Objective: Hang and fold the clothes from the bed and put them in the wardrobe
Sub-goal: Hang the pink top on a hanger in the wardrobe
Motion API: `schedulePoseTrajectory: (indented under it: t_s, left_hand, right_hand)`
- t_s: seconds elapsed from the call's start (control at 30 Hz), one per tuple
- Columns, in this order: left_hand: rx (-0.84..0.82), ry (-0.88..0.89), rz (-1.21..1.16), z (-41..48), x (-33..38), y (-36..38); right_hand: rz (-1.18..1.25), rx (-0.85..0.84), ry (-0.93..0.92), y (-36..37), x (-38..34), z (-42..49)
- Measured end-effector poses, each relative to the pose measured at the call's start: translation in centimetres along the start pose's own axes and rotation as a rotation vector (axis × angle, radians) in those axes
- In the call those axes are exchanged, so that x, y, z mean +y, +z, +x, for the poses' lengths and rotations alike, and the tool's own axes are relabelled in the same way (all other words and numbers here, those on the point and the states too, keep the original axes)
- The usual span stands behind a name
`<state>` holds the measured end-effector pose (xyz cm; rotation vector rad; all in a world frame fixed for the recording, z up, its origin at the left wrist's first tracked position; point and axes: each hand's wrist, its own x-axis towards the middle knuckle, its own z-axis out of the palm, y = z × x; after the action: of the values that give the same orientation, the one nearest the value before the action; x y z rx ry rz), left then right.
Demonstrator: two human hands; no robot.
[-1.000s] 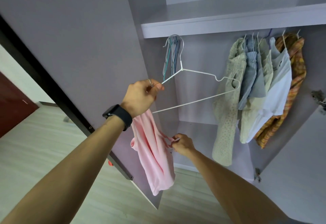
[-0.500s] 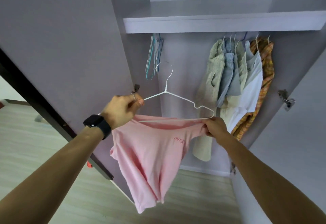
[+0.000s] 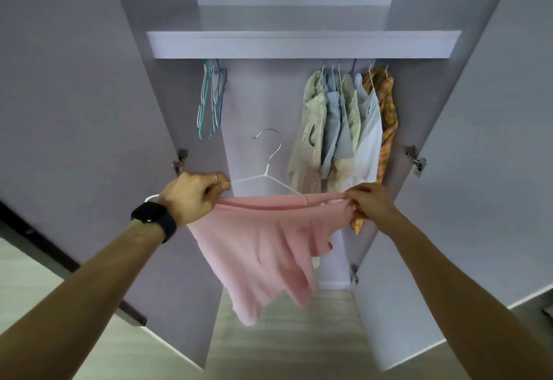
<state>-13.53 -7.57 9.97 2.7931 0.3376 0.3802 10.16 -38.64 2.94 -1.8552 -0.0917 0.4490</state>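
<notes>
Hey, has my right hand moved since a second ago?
Yes. The right hand moved rightward, from left of the hung clothes to in front of their lower edge, pinching the pink top.

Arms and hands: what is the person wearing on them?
Both forearms are bare, with no sleeves showing. The left wrist carries a black smartwatch on a black band, and a thin silver ring sits on a finger of the left hand. The right hand wears nothing.

Pink top [image 3: 263,245]; white hanger [image 3: 265,174]; lilac wardrobe [image 3: 302,44]; orange plaid shirt [image 3: 387,116]; black watch [image 3: 152,215].
</notes>
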Motion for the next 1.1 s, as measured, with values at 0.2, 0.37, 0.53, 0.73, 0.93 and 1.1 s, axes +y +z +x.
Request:
schedulePoseTrajectory:
  t_s: [0.2, 0.37, 0.53, 0.73, 0.93, 1.1]
  left_hand:
    - [0.005, -0.023, -0.126, 0.6, 1.7, 2.2]
    - [0.034, -0.116, -0.348, -0.1, 1.3, 2.3]
    - [0.056, -0.212, -0.433, -0.3, 0.3, 1.9]
    - [0.041, -0.262, -0.476, -0.1, 0.4, 1.2]
    - [-0.03, -0.228, -0.342, 1.5, 4.4, 2.2]
    - [0.001, -0.209, -0.352, 2.7, 6.2, 2.7]
  right_hand:
    - [-0.172, -0.069, -0.278, 2.0, -3.1, -2.0]
    - [-0.302, 0.109, -0.479, 0.4, -2.7, -1.7]
    - [-0.039, -0.113, -0.062, 0.2, -0.2, -1.5]
    - [0.084, -0.121, -0.042, 3.6, 0.9, -1.6]
    - [0.01, 0.023, -0.171, 7.1, 1.7, -2.5]
    - [0.372, -0.051, 0.147, 8.0, 1.0, -3.6]
